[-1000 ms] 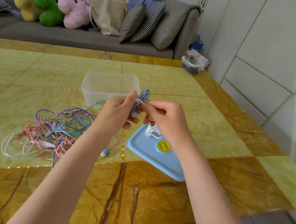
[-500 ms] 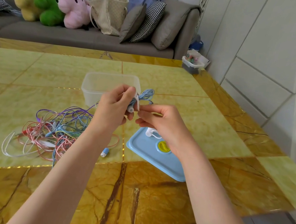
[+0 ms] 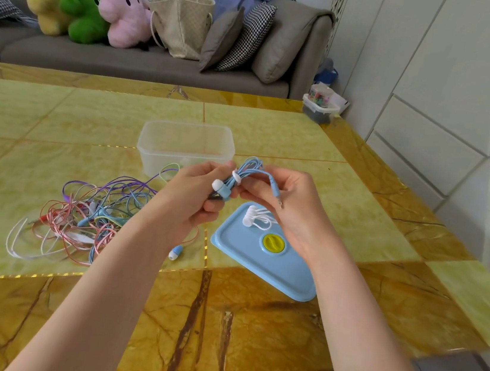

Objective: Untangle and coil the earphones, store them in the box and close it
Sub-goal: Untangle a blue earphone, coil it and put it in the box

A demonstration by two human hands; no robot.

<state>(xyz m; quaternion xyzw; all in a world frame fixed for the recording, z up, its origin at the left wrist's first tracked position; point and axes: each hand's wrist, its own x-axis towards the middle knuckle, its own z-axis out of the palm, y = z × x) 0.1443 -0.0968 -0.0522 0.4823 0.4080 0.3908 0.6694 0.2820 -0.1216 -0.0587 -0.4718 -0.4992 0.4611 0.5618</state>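
Both forearms reach fwd over the table (image 3: pixel 275 133), hands meeting above it. Left hand (image 3: pixel 195 197) curls round the blue coiled earphones (image 3: pixel 240 175) (white tie at the middle), right hand (image 3: pixel 291 204) pinches the bundle's other side. Clear box (image 3: pixel 185 146) just beyond the grip, blue lid (image 3: pixel 262 259) below-right, tangled cables (image 3: pixel 87 211) left of it

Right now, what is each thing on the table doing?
Blue earphones: coiled, held by both hands.
Left hand: gripping the earbud end.
Right hand: pinching the coil.
Clear box: open, looks empty.
Blue lid: off, flat on table.
White earphones: lying on lid.
Cable pile: tangled.
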